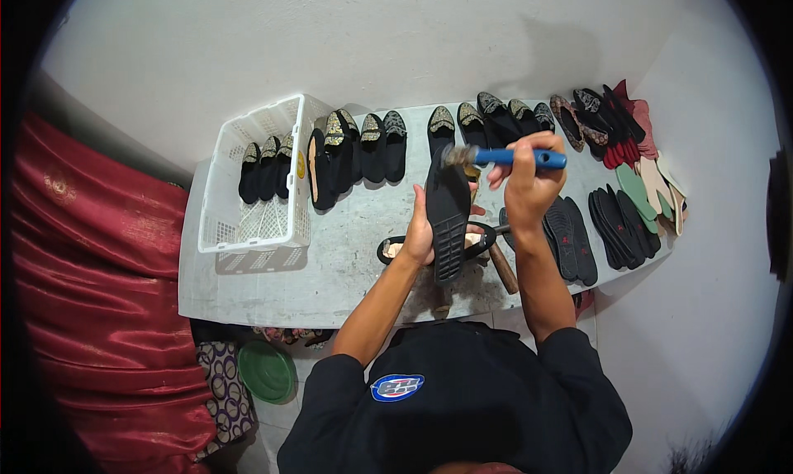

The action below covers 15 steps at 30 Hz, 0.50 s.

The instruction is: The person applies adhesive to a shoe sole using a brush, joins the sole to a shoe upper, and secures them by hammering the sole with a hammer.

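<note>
My left hand (pixel 420 230) grips a long black shoe sole (pixel 448 206) by its edges. The sole is held above the table, its ridged end toward me. In my right hand (pixel 530 189) is a paintbrush (pixel 504 157) with a blue handle. Its bristles lie over the far end of the sole and seem to touch it. Under the sole, a black shoe piece with a pale lining (pixel 388 249) shows only in part. Close by lies a wooden tool handle (pixel 502 269), its other end partly covered by my right arm.
A white plastic basket (pixel 299 185) with several black slip-on shoes stands at the left. More patterned shoes (pixel 373 148) line the back of the table (pixel 248 296). Black soles (pixel 619 226) and pale green cut-outs (pixel 634 195) lie at the right. A red curtain (pixel 99 259) hangs left.
</note>
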Available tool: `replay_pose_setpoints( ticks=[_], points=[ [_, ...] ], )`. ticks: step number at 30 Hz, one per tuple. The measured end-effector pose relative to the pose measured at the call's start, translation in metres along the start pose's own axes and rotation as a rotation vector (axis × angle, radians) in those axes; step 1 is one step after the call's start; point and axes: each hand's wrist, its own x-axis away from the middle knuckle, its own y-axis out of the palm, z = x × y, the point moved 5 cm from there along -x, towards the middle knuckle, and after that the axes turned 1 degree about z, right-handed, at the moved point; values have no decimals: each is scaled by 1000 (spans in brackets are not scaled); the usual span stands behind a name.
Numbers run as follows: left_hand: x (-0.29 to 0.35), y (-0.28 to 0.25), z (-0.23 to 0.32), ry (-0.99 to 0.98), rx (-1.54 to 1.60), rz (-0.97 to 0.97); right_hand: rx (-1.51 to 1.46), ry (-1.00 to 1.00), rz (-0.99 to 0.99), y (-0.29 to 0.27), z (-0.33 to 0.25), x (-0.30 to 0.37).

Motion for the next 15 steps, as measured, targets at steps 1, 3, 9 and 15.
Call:
replay_pose_setpoints(
  ticks=[1,3,9,15],
  points=[
    [0,1,-2,-3,-6,-16,40,-48,36,-1,-1,-6],
    [-1,2,-5,-9,-18,-49,82,-58,31,4,-1,-2],
    [1,-16,-6,-20,-65,-17,200,-182,-204,11,2,34],
    [5,-1,-3,-73,-25,-38,60,-194,-93,1,0,17]
  ],
)
